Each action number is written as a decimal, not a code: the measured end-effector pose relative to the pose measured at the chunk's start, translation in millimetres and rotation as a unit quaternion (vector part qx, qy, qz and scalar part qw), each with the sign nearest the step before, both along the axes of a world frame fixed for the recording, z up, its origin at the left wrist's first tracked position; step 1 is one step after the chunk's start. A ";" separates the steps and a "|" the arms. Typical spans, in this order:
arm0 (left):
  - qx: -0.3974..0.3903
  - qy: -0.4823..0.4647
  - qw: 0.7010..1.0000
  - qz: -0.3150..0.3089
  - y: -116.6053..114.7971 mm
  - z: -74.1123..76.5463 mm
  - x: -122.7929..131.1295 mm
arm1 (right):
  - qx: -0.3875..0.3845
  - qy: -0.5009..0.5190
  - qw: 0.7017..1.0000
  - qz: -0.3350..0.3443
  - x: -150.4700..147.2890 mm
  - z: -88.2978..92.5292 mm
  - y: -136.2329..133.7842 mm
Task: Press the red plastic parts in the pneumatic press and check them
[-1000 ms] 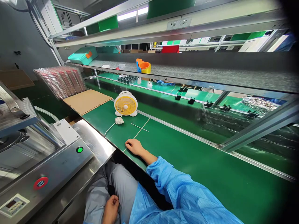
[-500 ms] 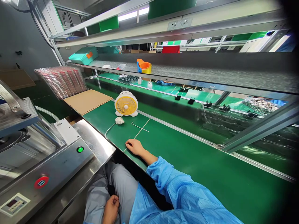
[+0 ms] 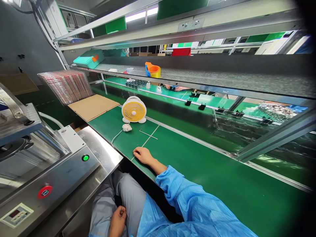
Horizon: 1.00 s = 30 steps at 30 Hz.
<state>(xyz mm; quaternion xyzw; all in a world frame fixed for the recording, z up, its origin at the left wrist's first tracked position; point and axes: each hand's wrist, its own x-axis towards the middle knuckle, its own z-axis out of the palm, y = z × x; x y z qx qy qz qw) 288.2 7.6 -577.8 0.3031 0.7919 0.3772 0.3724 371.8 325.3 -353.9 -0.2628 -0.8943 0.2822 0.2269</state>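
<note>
Bent rod is laid on the bench between the fan and the right hand, which is rested loosely curled, the left hand being likewise curled on the lap.

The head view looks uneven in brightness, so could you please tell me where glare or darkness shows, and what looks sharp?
In the head view, white glare sits on the steel worktop; the right edge falls into black; the desk fan and right hand look reasonably sharp.
</note>
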 end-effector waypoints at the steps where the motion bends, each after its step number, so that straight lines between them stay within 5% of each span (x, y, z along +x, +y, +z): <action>1: 0.000 0.000 1.000 0.001 -0.3 -1.1 0.0 | 0.000 -0.001 1.000 0.000 -0.1 0.0 -0.1; 12: 0.009 -0.010 1.000 0.000 0.4 -6.1 -0.9 | 0.003 0.006 1.000 -0.001 -1.3 -1.7 0.4; 23: -0.001 0.002 1.000 0.006 0.1 8.6 1.1 | 0.010 0.003 1.000 0.001 -1.7 -3.5 1.6; 30: 0.006 0.000 1.000 0.004 0.1 -2.1 -0.5 | 0.010 -0.001 1.000 -0.001 -1.7 -4.0 1.8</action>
